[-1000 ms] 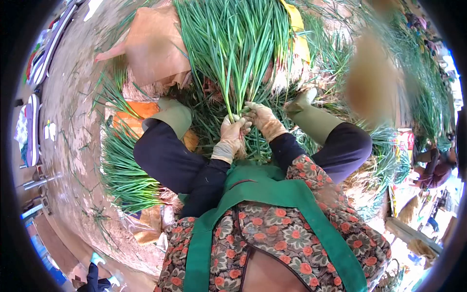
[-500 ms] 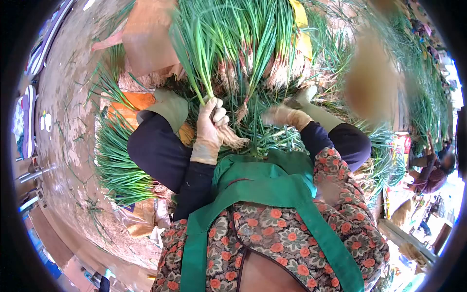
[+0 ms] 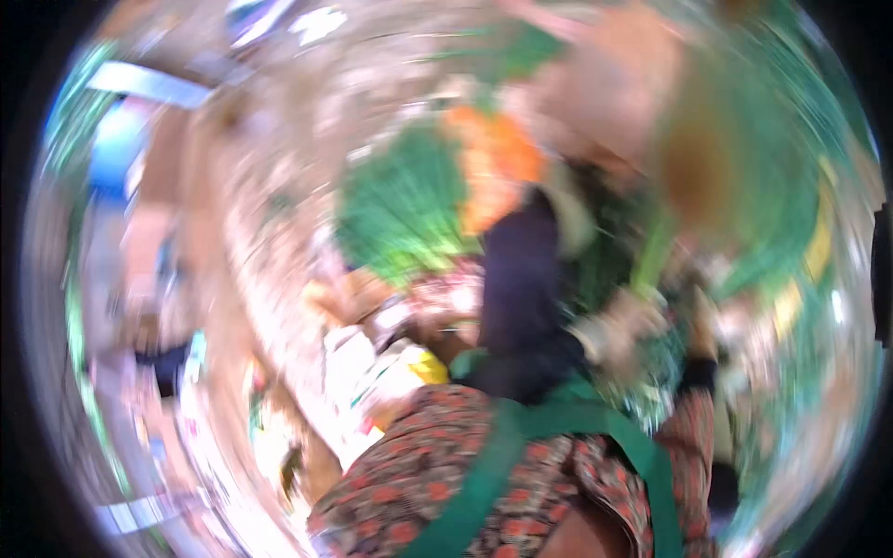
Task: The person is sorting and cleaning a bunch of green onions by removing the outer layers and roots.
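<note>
The whole view is smeared by motion. My left hand (image 3: 625, 327), in a pale glove, is closed round a small bunch of green onions (image 3: 654, 256), whose green stalks rise above the fist. To its right is my right hand (image 3: 704, 324), also gloved and close to the left one; blur hides how its fingers are set. Left of my dark-trousered leg lies a large pile of green onions (image 3: 402, 200), its pale root ends towards me.
An orange sack (image 3: 498, 167) lies beside the pile, by my knee. Farther off is a brown sheet (image 3: 614, 84). More greens (image 3: 777, 205) fill the right side, partly behind a brownish lens smudge. Bags (image 3: 395, 381) stand at my left side on the floor.
My view has swung to the left, so the scene has shifted right and blurred. The green onions are still in my left hand. My right hand is now nearer to it.
</note>
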The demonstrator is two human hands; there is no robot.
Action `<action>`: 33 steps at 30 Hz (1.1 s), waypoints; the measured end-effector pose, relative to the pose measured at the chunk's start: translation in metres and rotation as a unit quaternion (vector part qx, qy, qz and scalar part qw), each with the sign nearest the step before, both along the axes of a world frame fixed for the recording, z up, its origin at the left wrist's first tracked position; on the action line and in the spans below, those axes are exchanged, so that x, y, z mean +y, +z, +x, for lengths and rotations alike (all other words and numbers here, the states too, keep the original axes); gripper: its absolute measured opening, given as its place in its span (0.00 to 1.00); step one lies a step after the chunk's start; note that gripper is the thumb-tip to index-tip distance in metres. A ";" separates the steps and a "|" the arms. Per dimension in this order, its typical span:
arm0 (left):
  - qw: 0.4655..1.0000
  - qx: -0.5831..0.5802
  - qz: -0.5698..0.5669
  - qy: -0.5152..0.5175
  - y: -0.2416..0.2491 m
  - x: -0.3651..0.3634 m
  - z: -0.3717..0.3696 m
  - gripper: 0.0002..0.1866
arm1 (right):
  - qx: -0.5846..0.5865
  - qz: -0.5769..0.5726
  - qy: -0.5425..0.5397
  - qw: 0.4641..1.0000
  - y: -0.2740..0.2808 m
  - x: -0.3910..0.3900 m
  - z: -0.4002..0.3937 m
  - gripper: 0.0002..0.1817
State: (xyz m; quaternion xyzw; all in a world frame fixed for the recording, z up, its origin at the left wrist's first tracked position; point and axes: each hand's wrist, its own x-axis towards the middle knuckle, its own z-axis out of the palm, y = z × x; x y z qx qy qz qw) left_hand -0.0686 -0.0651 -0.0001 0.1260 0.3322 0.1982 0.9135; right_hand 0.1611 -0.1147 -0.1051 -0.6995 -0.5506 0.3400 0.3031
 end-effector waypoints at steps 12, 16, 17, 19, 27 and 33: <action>0.897 0.260 0.357 -0.015 -0.042 -0.012 0.025 0.21 | 0.196 -0.135 -0.258 0.936 0.083 0.005 -0.083 0.22; 0.925 0.220 0.308 0.009 -0.029 -0.009 0.008 0.18 | 0.250 -0.128 -0.223 0.934 0.078 0.002 -0.108 0.21; 0.932 0.209 0.296 0.016 -0.027 -0.009 0.002 0.17 | 0.268 -0.134 -0.207 0.931 0.075 0.001 -0.113 0.21; 0.947 0.179 0.264 0.027 -0.025 -0.008 -0.005 0.16 | 0.311 -0.141 -0.182 0.922 0.073 -0.001 -0.110 0.20; 0.989 -0.070 0.052 -0.118 0.005 -0.044 -0.015 0.14 | 0.431 -0.132 -0.183 0.874 0.152 -0.061 -0.104 0.14; 0.995 -0.010 0.014 -0.100 -0.007 -0.018 0.012 0.05 | 0.250 0.029 -0.294 0.922 0.102 -0.036 -0.083 0.11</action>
